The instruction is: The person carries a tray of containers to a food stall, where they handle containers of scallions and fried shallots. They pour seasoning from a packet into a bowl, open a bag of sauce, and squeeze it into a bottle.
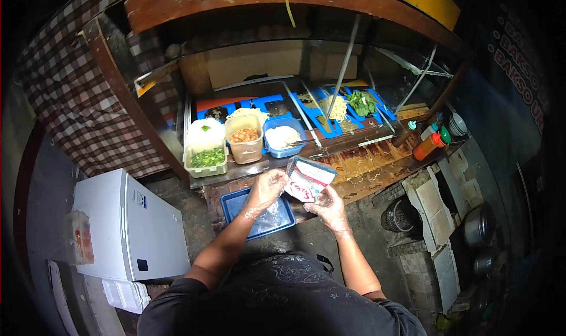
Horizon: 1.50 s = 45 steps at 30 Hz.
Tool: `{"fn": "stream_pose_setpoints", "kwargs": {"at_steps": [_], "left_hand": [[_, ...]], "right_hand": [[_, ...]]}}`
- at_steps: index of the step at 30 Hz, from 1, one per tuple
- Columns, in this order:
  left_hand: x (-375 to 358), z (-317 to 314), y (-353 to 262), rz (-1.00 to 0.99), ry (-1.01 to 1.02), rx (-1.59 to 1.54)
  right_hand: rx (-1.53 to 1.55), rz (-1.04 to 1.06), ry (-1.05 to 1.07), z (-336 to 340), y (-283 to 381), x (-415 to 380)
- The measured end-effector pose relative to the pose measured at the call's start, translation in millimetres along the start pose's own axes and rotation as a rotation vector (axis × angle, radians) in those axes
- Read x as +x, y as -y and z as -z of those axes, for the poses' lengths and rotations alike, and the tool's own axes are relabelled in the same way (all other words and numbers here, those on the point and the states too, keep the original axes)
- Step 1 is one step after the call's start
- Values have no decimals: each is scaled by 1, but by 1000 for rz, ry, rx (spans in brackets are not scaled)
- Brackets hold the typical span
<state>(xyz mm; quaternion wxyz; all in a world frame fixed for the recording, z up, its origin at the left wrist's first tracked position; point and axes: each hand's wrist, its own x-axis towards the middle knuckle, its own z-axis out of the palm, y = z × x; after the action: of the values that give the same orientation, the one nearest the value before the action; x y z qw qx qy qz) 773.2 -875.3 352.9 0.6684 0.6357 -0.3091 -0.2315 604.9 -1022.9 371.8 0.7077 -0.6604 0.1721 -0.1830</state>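
Observation:
Both of my hands wear thin clear plastic gloves. Between them is a flat printed packet (313,174), white and teal with red lettering, tilted above the counter's front edge. My right hand (330,209) grips its lower right corner, thumb on the printed face. At its left edge my left hand (269,188) is closed, fingertips pinching the packet's side; the exact contact is partly hidden. Beneath my left hand sits a blue tray (226,201) with crumpled clear plastic in it. Just beyond the packet stands a blue tub (277,153) of pale white food with a utensil handle sticking out.
Left of the tub are a container of brownish food (244,136) and one of chopped greens (207,157). Noodles (337,108) and leafy greens (361,103) lie farther back. Sauce bottles (428,146) stand at right, a white fridge (132,224) at left, pots (479,225) lower right.

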Motion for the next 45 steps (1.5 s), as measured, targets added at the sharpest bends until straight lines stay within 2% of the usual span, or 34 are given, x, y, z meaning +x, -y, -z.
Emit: {"fn": "stream_pose_setpoints", "kwargs": {"at_steps": [1, 6, 10, 13, 15, 20, 24, 27, 28, 31, 35, 41, 43, 45], "left_hand": [[8, -6, -3, -4, 6, 5], [40, -33, -13, -50, 19, 54], [55, -46, -40, -39, 45, 46], [73, -50, -46, -50, 81, -16], [85, -51, -49, -146, 99, 27], [116, -50, -65, -159, 131, 5], [145, -43, -63, -237, 107, 134], [159, -39, -57, -276, 59, 165], [161, -39, -57, -323, 4, 164], [172, -34, -58, -317, 28, 65], [185, -36, -58, -282, 19, 2], [222, -32, -31, -316, 39, 113], [232, -30, -23, -343, 66, 136], [234, -27, -23, -343, 83, 317]], "right_hand": [[90, 64, -12, 7, -6, 4], [22, 69, -144, 35, -8, 22], [-4, 190, -262, 43, 0, 36], [-25, 259, -334, 49, 11, 49], [-56, 334, -380, 53, 11, 59], [-12, 453, -476, 43, 23, 79], [-184, 431, -569, 32, 35, 96], [-187, 412, -613, 27, 28, 112], [-156, 386, -601, 26, 30, 116], [-83, 399, -594, 24, 30, 128], [-171, 414, -649, 27, 24, 145], [-85, 427, -634, 36, 6, 174], [-19, 363, -608, 42, -8, 184], [-49, 345, -595, 50, -19, 190]]}}
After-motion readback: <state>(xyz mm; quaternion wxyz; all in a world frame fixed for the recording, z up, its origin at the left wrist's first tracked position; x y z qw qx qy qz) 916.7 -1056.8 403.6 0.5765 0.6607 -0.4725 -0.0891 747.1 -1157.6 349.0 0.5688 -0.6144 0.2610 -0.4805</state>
